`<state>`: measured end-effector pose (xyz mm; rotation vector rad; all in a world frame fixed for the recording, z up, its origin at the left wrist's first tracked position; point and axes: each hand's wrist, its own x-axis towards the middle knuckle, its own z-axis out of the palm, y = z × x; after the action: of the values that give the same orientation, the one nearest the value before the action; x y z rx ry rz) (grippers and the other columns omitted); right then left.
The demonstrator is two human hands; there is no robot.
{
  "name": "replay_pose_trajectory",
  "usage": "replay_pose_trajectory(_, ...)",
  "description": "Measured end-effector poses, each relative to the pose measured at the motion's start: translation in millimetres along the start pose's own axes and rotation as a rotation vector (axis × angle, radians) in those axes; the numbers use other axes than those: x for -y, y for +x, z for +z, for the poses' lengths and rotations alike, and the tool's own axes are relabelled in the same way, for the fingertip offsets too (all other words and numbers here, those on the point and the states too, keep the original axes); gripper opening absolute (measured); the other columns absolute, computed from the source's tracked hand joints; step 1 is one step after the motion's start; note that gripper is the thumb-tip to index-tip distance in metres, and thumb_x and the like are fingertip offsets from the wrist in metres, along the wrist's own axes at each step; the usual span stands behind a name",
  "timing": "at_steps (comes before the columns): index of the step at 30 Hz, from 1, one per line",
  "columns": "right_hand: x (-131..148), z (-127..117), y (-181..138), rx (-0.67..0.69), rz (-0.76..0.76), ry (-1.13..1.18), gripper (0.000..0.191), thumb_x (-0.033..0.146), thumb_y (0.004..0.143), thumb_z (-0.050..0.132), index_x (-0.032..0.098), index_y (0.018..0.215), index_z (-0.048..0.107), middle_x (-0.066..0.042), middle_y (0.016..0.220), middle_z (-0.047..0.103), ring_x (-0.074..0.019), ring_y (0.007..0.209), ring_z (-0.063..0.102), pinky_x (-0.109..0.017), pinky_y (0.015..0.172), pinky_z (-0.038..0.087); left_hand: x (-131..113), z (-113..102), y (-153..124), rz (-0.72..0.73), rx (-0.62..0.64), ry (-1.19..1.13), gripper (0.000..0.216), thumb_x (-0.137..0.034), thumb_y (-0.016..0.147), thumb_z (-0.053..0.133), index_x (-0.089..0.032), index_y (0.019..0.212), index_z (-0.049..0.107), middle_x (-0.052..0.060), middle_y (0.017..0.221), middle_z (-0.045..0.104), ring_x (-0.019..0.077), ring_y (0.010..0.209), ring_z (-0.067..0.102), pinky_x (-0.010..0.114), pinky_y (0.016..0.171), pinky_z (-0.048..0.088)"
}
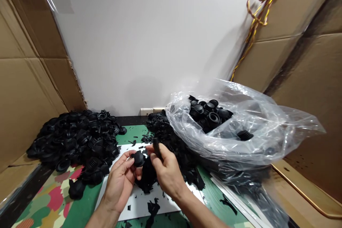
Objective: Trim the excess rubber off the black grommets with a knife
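Pinched between the thumb and fingers of my left hand point(121, 176) is a round black rubber cap point(138, 159). Close by on its right, my right hand point(168, 169) is closed round a short black stick-like tool point(156, 146); its working end cannot be made out. The two hands are slightly apart above a white board point(130, 205). Beneath them lies a small heap of black scraps point(146, 178), with loose trimmings scattered over the board.
To the left rises a big pile of ribbed black caps point(77, 135). A clear plastic bag point(256, 149) with more black caps point(213, 117) stands at the right. Between them runs a heap of black shreds point(184, 153). Cardboard walls point(29, 78) flank the green table point(85, 213).
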<state>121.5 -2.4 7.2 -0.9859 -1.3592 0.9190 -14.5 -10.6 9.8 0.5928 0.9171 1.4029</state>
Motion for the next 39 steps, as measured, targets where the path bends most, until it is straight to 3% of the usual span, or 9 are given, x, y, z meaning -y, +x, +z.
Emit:
replay_pose_trajectory(4, -11.3, 11.3, -1.3, -0.003, -0.039, -0.143, 0.009, 0.014, 0.071, 0.059, 0.018, 0.072, 0.067, -0.003, 0.076, 0.063, -0.0178, 0.072, 0.059, -0.026, 0.067, 0.046, 1.4, -1.8, 0.5, 0.02, 0.017, 0.034, 0.028, -0.02, 0.062, 0.073, -0.015, 0.088, 0.063, 0.001, 0.063, 0.064, 0.0119, 0.047, 0.054, 0.023, 0.045, 0.045)
replay_pose_trajectory(7, -19.6, 10.2, 0.4, -0.036, -0.05, -0.152, 0.014, 0.012, 0.072, 0.057, 0.019, 0.06, 0.062, 0.0, 0.065, 0.058, -0.0145, 0.062, 0.055, -0.023, 0.058, 0.042, -0.2, -3.6, 2.9, 0.077, 0.03, 0.253, 0.026, -0.029, 0.066, 0.071, -0.017, 0.088, 0.064, 0.0, 0.062, 0.062, 0.0126, 0.047, 0.053, 0.023, 0.044, 0.043)
replay_pose_trajectory(12, -23.0, -0.7, 4.1, 0.048, -0.115, -0.234, 0.014, 0.012, 0.071, 0.059, 0.019, 0.059, 0.06, 0.001, 0.061, 0.056, -0.0141, 0.058, 0.051, -0.023, 0.056, 0.037, -8.2, -8.2, 6.6, 0.534, 0.084, 0.879, 0.033, -0.034, 0.069, 0.07, -0.024, 0.1, 0.071, 0.007, 0.106, 0.066, 0.0187, 0.076, 0.063, 0.029, 0.068, 0.052)
replay_pose_trajectory(15, -22.2, -3.0, 4.5, 0.079, -0.115, -0.246, 0.013, 0.013, 0.07, 0.059, 0.019, 0.058, 0.06, 0.001, 0.061, 0.055, -0.0141, 0.058, 0.05, -0.023, 0.055, 0.036, -8.7, -10.8, 7.7, 0.584, 0.251, 1.056, 0.019, -0.031, 0.074, 0.066, -0.024, 0.091, 0.073, 0.007, 0.098, 0.07, 0.0238, 0.09, 0.065, 0.033, 0.08, 0.051)
replay_pose_trajectory(28, -21.6, 6.6, 8.7, 0.032, -0.09, -0.164, 0.02, 0.021, 0.068, 0.052, 0.021, 0.05, 0.042, 0.003, 0.055, 0.045, -0.0131, 0.054, 0.042, -0.024, 0.053, 0.033, -4.9, -11.4, 4.5, 0.642, 0.207, 1.229, 0.015, -0.026, 0.076, 0.061, -0.022, 0.088, 0.07, 0.005, 0.087, 0.074, 0.0226, 0.081, 0.068, 0.032, 0.073, 0.054)
replay_pose_trajectory(33, -19.2, 11.0, 15.3, 0.069, -0.062, -0.161, 0.016, 0.021, 0.063, 0.049, 0.021, 0.048, 0.042, 0.004, 0.05, 0.045, -0.0125, 0.05, 0.041, -0.023, 0.05, 0.033, -2.7, -2.7, -14.8, 0.936, 0.104, 1.451, 0.021, -0.025, 0.084, 0.05, -0.022, 0.068, 0.062, 0.002, 0.062, 0.061, 0.0179, 0.053, 0.059, 0.027, 0.051, 0.046)
replay_pose_trajectory(36, -22.9, 6.7, 24.1, 0.036, -0.06, -0.169, 0.017, 0.024, 0.063, 0.048, 0.021, 0.047, 0.041, 0.004, 0.049, 0.045, -0.013, 0.05, 0.041, -0.023, 0.05, 0.034, -1.7, 3.5, -37.2, 1.02, 0.221, 1.354, 0.021, -0.019, 0.086, 0.05, -0.022, 0.07, 0.063, 0.001, 0.061, 0.06, 0.0155, 0.052, 0.057, 0.024, 0.051, 0.045)
replay_pose_trajectory(37, -24.8, 3.5, 28.9, 0.004, -0.051, -0.175, 0.017, 0.026, 0.064, 0.047, 0.022, 0.049, 0.042, 0.003, 0.049, 0.045, -0.0135, 0.05, 0.041, -0.024, 0.05, 0.035, -2.9, 4.9, -43.7, 1.0, 0.371, 1.27, 0.017, -0.018, 0.086, 0.053, -0.022, 0.076, 0.067, 0.002, 0.066, 0.064, 0.0155, 0.057, 0.061, 0.023, 0.054, 0.047)
replay_pose_trajectory(39, -27.8, -3.8, 40.1, -0.073, -0.028, -0.189, 0.016, 0.029, 0.068, 0.044, 0.021, 0.053, 0.046, 0.002, 0.051, 0.048, -0.0144, 0.05, 0.042, -0.025, 0.051, 0.036, -8.7, 5.7, -49.6, 0.966, 0.428, 1.063, 0.012, -0.022, 0.084, 0.06, -0.023, 0.084, 0.072, 0.004, 0.077, 0.07, 0.0166, 0.067, 0.064, 0.023, 0.061, 0.049)
